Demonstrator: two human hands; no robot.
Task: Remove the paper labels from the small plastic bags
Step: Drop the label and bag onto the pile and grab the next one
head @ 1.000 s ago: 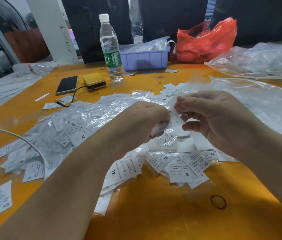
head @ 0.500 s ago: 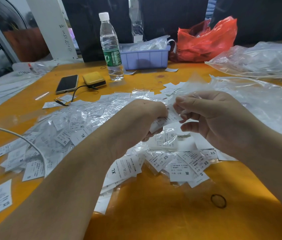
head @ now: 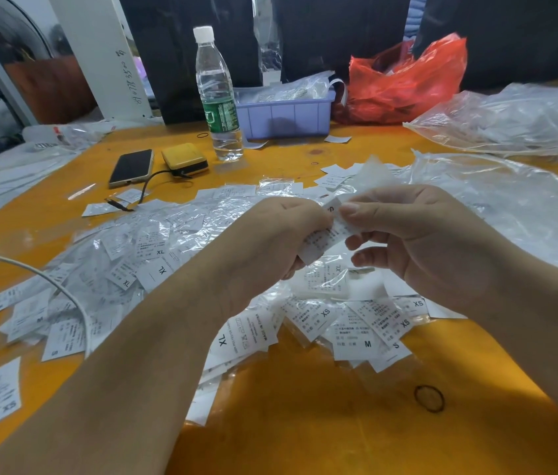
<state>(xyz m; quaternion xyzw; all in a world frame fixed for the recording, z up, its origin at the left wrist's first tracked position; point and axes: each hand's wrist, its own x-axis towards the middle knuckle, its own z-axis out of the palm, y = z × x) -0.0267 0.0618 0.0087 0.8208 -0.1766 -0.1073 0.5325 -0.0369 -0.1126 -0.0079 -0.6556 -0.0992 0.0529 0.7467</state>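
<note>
A heap of small clear plastic bags with white paper size labels (head: 154, 262) covers the orange table (head: 305, 423). Above the heap, my left hand (head: 281, 234) grips one small bag with its labels (head: 322, 238) in curled fingers. My right hand (head: 418, 241) pinches the top end of the same white label between thumb and forefinger, close against my left hand. Loose labels marked XL, XS, M and S (head: 366, 330) lie under both hands.
A water bottle (head: 217, 97), a purple bin (head: 284, 114) and a red plastic bag (head: 408, 80) stand at the back. A phone (head: 131, 167) and a yellow power bank (head: 185, 159) lie back left. Large clear bags (head: 510, 121) fill the right. A white cable (head: 31, 272) crosses left. A black rubber band (head: 429, 398) lies near.
Both hands have risen slightly and drawn closer together. My right thumb and forefinger have shifted along the label in my left hand.
</note>
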